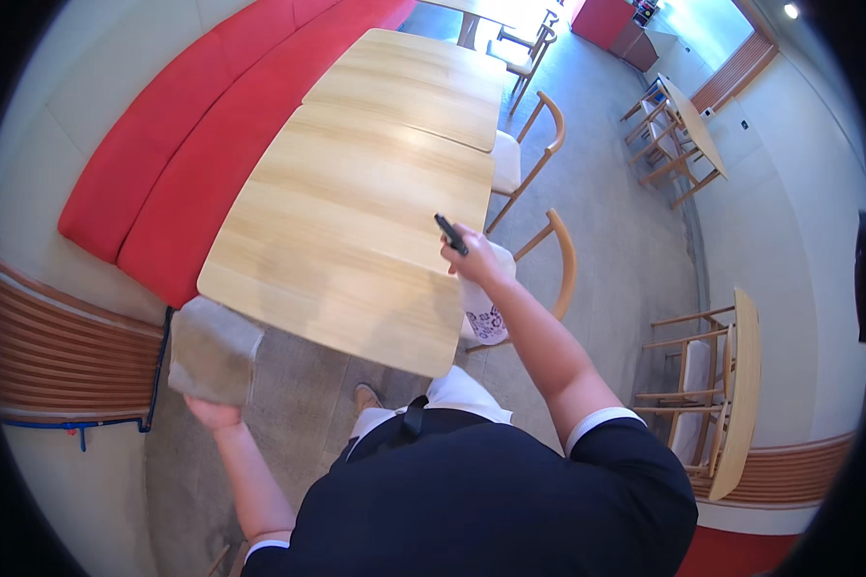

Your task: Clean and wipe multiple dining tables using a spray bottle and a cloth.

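Observation:
In my right hand is a white spray bottle with a black nozzle and a purple pattern low on its body. The nozzle points over the right edge of a light wooden table. A folded grey-brown cloth lies over my left hand, beside the table's near left corner; it hides most of the fingers. The tabletop has a joint with a second, similar table beyond it.
A red upholstered bench runs along the left wall. Wooden chairs with pale seats stand at the right, the nearest chair close by my right arm. More tables, such as the wooden table, stand along the right wall.

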